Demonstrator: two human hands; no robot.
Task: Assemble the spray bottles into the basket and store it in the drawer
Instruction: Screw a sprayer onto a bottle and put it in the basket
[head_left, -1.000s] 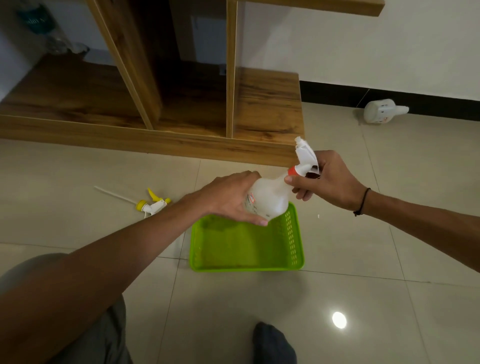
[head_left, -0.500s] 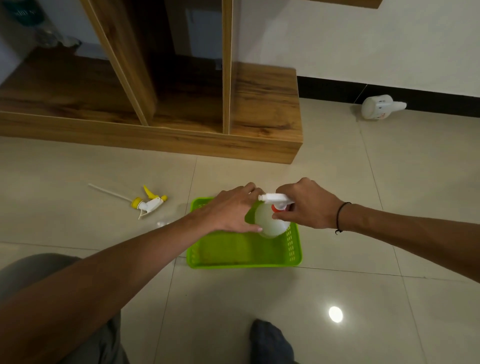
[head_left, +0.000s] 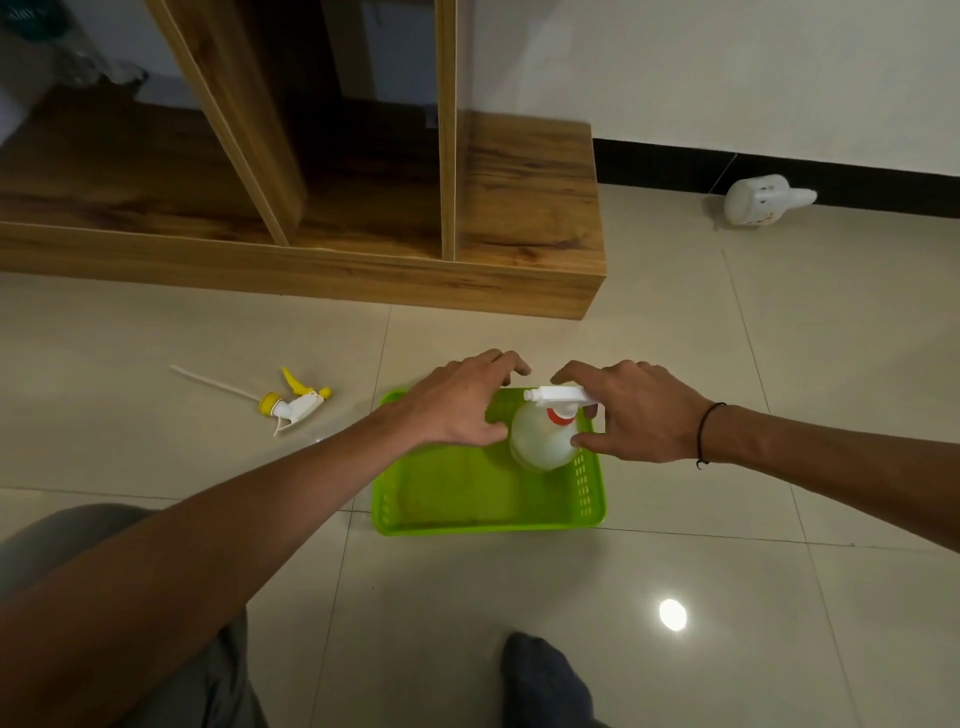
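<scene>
A white spray bottle (head_left: 543, 439) with a white trigger head and red collar stands upright in the far right corner of the green basket (head_left: 488, 512) on the floor. My left hand (head_left: 457, 402) hovers just left of the bottle with its fingers spread, a small gap from it. On the other side, my right hand (head_left: 644, 410) has its fingers apart behind the trigger head, and its thumb tip rests against the bottle's side. A loose yellow and white spray head (head_left: 293, 402) with its long tube lies on the tiles to the left. A second white bottle (head_left: 761, 200) lies by the far wall.
A low wooden cabinet (head_left: 322, 280) with upright dividers stands just beyond the basket. My knee (head_left: 78, 540) is at the lower left and my socked foot (head_left: 545, 686) at the bottom. A black skirting strip (head_left: 665, 166) runs along the wall.
The bottle came down from above the basket and now stands in it. Both hands have loosened from their grip and their fingers have spread.
</scene>
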